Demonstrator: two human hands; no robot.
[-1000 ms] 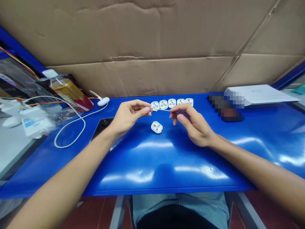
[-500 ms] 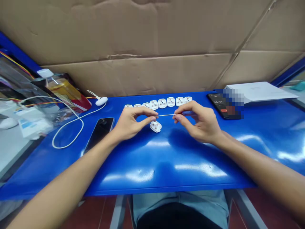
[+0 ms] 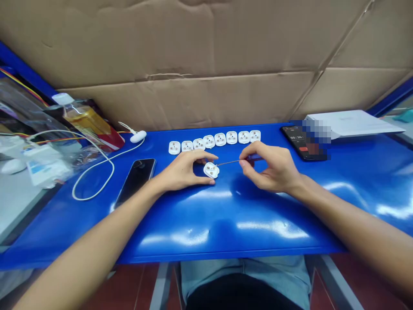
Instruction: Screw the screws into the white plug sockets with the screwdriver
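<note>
- My pale blue trousers (image 3: 200, 280) show below the front edge of the glossy blue tabletop (image 3: 222, 211).
- My left hand (image 3: 182, 172) rests low over it, thumb and forefinger spread wide to either side of a white, rounded-square plastic piece with three brass-coloured contacts (image 3: 211, 170); I cannot tell whether my fingertips press on it.
- That piece sits in front of me, tilted slightly.
- My right hand (image 3: 274, 170) pinches a slim screwdriver with a thin metal shaft and dark purplish handle (image 3: 229, 162), its tip at the piece's upper right edge.
- Left of my left hand lies a black, glass-faced phone (image 3: 135, 178), with a looped white cable (image 3: 73, 189) beyond it.
- Past my hands, eight similar white plastic pieces (image 3: 220, 139) stand in a row.
- To their right lies a black phone displaying a timer (image 3: 295, 140), beside a flat white box (image 3: 353, 122).
- Brown cardboard (image 3: 180, 51) walls the back.
</note>
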